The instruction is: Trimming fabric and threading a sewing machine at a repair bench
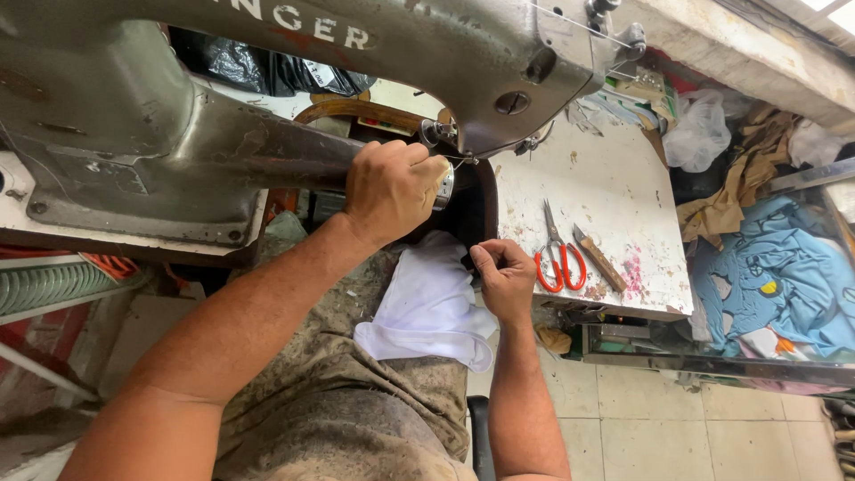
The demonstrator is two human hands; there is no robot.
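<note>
My left hand point(392, 189) is closed around the narrow arm end of an old grey sewing machine point(160, 116), just under its needle head point(499, 80). My right hand point(503, 278) pinches something small and dark between thumb and fingers at the edge of a white cloth point(427, 312). The cloth lies across my lap, below the machine arm. A thin thread runs from the needle area toward my left hand.
A worn white work table point(614, 214) carries red-handled scissors point(559, 260) and a small wooden-handled knife point(598, 258). Blue and tan fabric point(775, 285), plus plastic bags point(699, 129), pile up at the right. Tiled floor point(659, 419) lies below.
</note>
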